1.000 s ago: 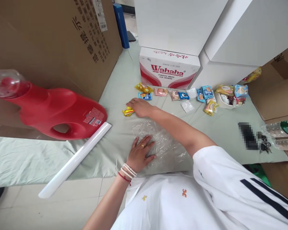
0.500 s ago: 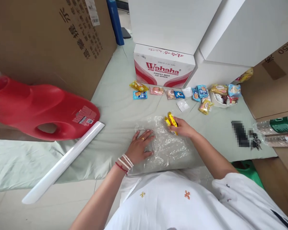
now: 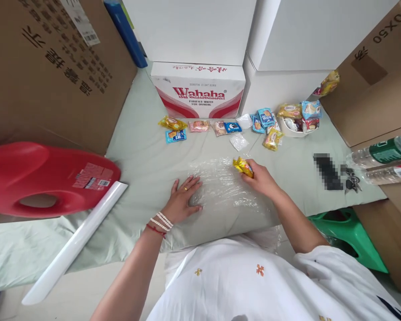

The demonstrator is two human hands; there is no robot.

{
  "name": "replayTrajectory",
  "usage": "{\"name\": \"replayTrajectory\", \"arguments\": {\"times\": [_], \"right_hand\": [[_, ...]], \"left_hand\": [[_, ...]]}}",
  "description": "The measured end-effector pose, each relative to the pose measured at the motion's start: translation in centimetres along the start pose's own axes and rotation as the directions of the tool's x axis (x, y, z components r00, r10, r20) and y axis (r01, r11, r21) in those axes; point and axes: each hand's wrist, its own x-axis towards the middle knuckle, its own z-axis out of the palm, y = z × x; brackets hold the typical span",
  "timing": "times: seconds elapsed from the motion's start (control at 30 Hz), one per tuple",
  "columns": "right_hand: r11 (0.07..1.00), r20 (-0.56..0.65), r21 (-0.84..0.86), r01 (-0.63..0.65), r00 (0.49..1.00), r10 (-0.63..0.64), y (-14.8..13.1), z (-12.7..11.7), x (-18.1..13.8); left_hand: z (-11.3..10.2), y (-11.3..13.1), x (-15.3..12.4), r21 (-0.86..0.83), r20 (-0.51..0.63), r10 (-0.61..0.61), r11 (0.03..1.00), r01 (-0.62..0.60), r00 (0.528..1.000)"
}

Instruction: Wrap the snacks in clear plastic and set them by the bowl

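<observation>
My left hand (image 3: 183, 199) lies flat with its fingers spread, at the left edge of a clear plastic bag (image 3: 217, 185) on the green cloth. Above the bag's right side, my right hand (image 3: 261, 178) grips a yellow snack packet (image 3: 243, 166) between thumb and fingers. Beyond the bag is a row of wrapped snacks: a yellow packet (image 3: 172, 123), a blue one (image 3: 175, 136), a pink one (image 3: 198, 126) and a dark blue one (image 3: 232, 127). White packets (image 3: 239, 142) lie beside them. A white bowl (image 3: 291, 130) further right holds several wrapped snacks.
A white and red water carton (image 3: 200, 93) stands behind the snacks. On the left are a red jug (image 3: 53, 165) and a long white strip (image 3: 76, 240). Plastic bottles (image 3: 387, 154) and keys (image 3: 353, 183) lie on the right, near a green stool (image 3: 357, 240).
My left hand has slid slightly left over the bag's edge. My right hand still grips the yellow packet, now turned. The plastic bag looks flatter, and the camera view has shifted.
</observation>
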Motion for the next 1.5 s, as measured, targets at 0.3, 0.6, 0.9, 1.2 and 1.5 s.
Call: {"name": "replayTrajectory", "arguments": {"times": [0.3,0.6,0.9,1.2,1.5], "right_hand": [[0.817,0.351,-0.395,0.420,0.891,-0.289,-3.2,5.4,0.9],[0.869,0.187,-0.067,0.491,0.861,-0.472,0.1,2.5,-2.5],[0.939,0.197,-0.178,0.295,0.945,-0.260,3.6,1.5,-7.1],[0.963,0.194,-0.055,0.265,0.949,-0.250,1.6,-1.2,3.5],[0.990,0.039,-0.096,0.104,0.994,-0.101,1.6,-2.6,5.7]], "left_hand": [[-0.3,0.7,-2.0,0.059,-0.042,-0.091,0.994,0.094,0.995],[-0.3,3.1,-5.5,0.000,-0.085,0.024,1.000,-0.024,0.996],[1.2,3.5,-3.8,-0.123,-0.253,-0.156,0.984,0.128,0.955],[0.5,1.0,0.5,-0.340,-0.431,-0.442,0.887,0.313,0.786],[0.7,2.0,1.3,-0.366,-0.636,-0.580,0.807,0.463,0.509]]}}
